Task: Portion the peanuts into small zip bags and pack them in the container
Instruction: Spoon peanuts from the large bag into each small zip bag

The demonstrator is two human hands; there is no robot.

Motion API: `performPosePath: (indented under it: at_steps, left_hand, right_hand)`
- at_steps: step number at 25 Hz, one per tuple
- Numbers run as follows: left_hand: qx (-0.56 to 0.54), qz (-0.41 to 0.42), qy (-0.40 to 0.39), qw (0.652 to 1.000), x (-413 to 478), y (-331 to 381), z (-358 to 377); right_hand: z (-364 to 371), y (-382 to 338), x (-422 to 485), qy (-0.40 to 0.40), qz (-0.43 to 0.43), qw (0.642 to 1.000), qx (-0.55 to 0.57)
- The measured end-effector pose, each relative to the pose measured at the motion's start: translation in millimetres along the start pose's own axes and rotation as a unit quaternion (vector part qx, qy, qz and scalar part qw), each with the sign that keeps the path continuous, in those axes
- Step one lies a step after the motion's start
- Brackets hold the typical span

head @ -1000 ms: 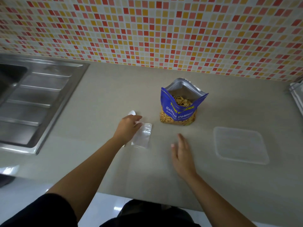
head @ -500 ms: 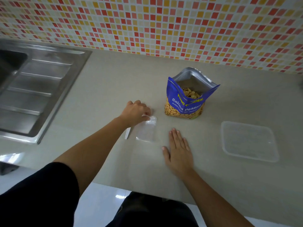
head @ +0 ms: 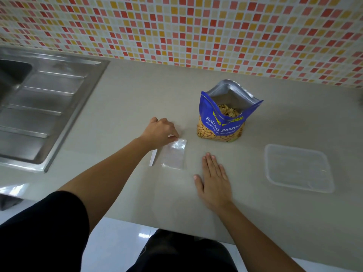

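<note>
left hand grip pinching top of zip bag; right hand grip released, flat on counter.

Beige countertop with a stainless-steel sink set in at left. Standing on it: an open blue bag of salted peanuts. Lying flat: a clear zip bag, a white plastic utensil just beside it, and a clear plastic container well to the right. The right hand rests palm-down.

Zip bag under the left hand's fingertips, peanut pouch beyond the right hand, container right of it, sink far left.
</note>
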State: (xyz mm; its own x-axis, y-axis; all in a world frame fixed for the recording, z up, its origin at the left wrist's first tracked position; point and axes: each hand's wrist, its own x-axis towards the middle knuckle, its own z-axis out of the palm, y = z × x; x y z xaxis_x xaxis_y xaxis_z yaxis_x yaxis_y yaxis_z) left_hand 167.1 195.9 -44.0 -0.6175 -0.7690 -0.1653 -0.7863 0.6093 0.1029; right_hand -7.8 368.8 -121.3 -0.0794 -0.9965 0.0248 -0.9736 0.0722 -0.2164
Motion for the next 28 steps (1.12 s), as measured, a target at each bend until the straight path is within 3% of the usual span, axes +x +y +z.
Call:
performPosePath:
  at_steps: [5, 8, 12, 16, 18, 24, 28]
  left_hand:
    - [-0.052, -0.019, -0.009, 0.998, -2, 1, -6]
    - [-0.187, -0.025, -0.051, 0.981, -6, 5, -27]
    - [-0.32, 0.003, -0.088, 0.943, -22, 11, -73]
    - [-0.427, 0.011, -0.038, 0.904, -37, 28, -105]
    - [-0.457, 0.025, -0.017, 0.889, -38, 40, -119]
    - [-0.495, 0.1, 0.039, 0.862, -19, 74, -160]
    - [-0.522, 0.123, 0.052, 0.843, -6, 88, -171]
  right_hand:
    - [2, 2, 0, 0.014, -0.009, 1.0, 0.011]
    - [-1, 6, 1, 0.02, -0.02, 0.995, 0.092]
    - [-42, 14, 9, 0.058, 0.02, 0.934, 0.352]
    - [-125, 21, 32, 0.129, 0.023, 0.883, 0.452]
    - [-168, 24, 45, 0.109, 0.005, 0.87, 0.48]
    - [-244, 23, 73, -0.094, -0.053, 0.864, 0.492]
    - [-263, 27, 80, -0.101, -0.056, 0.871, 0.477]
